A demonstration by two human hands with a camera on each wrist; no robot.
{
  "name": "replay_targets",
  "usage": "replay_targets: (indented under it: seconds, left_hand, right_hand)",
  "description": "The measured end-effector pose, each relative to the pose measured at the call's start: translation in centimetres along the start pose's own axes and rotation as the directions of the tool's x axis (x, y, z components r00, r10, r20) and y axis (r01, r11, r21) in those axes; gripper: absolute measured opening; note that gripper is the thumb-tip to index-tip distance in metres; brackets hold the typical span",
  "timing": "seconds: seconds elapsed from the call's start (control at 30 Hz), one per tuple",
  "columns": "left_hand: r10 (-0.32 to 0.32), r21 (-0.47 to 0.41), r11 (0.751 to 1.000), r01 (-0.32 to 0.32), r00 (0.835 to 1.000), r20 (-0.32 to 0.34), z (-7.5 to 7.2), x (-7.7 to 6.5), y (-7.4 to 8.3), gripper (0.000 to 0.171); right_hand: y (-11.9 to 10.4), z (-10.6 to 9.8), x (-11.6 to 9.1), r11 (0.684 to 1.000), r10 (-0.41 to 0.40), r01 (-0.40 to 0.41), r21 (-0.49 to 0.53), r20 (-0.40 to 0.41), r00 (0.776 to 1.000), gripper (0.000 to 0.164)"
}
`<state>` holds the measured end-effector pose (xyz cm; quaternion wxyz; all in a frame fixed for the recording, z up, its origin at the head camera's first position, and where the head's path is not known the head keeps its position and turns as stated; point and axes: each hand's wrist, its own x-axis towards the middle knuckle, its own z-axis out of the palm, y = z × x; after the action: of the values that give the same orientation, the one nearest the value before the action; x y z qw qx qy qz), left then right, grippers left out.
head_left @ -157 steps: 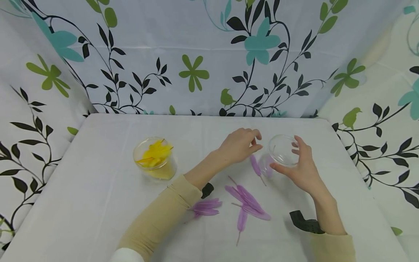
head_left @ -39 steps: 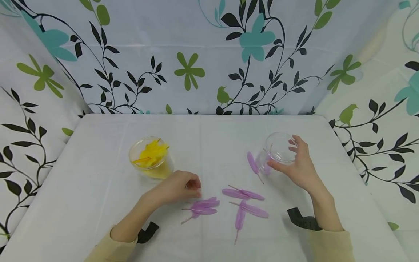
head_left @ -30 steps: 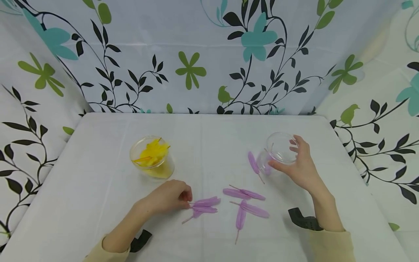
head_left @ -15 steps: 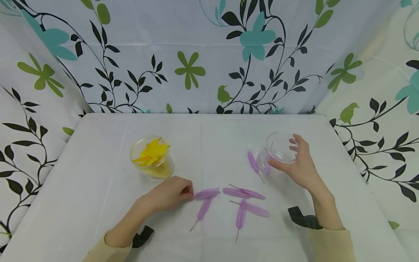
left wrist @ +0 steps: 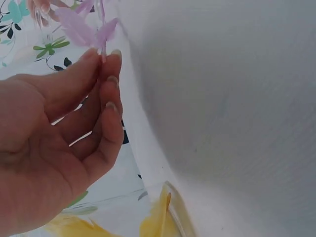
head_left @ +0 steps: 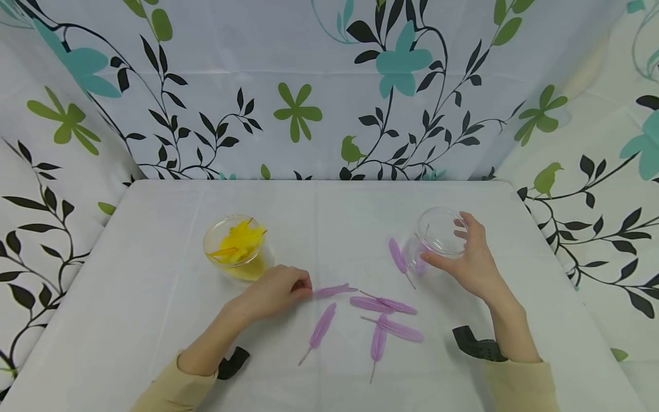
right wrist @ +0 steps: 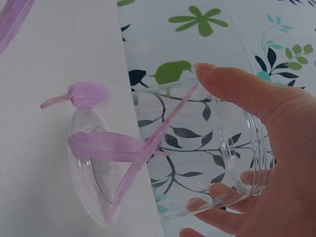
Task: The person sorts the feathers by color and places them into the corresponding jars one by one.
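Purple feathers (head_left: 403,331); yellow feathers (head_left: 239,243); beige sleeves (head_left: 522,383); white tabletop (head_left: 350,212); black, green, teal floral backdrop (head_left: 329,91).

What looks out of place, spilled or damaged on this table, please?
One purple feather lies on the table outside the clear jar, close by its base, while two feathers are inside. It looks like a stray that perhaps missed the jar. Nothing appears spilled or damaged.

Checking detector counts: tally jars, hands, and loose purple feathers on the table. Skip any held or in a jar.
Jars: 2
Hands: 2
Loose purple feathers: 6
Total: 10
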<state>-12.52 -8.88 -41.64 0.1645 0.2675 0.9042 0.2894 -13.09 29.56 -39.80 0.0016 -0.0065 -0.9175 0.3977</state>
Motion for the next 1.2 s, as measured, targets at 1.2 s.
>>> replay_targets:
  seconds: [1.2]
  left_hand:
    - [0.091, -0.012, 0.996, -0.093, 0.988, -0.122, -2.0, 14.8, 13.4, 0.018]
  right_hand:
    - [0.2, 0.0, 0.0, 1.0, -0.017, 0.017, 0.005, 0.006, 1.0, 0.119]
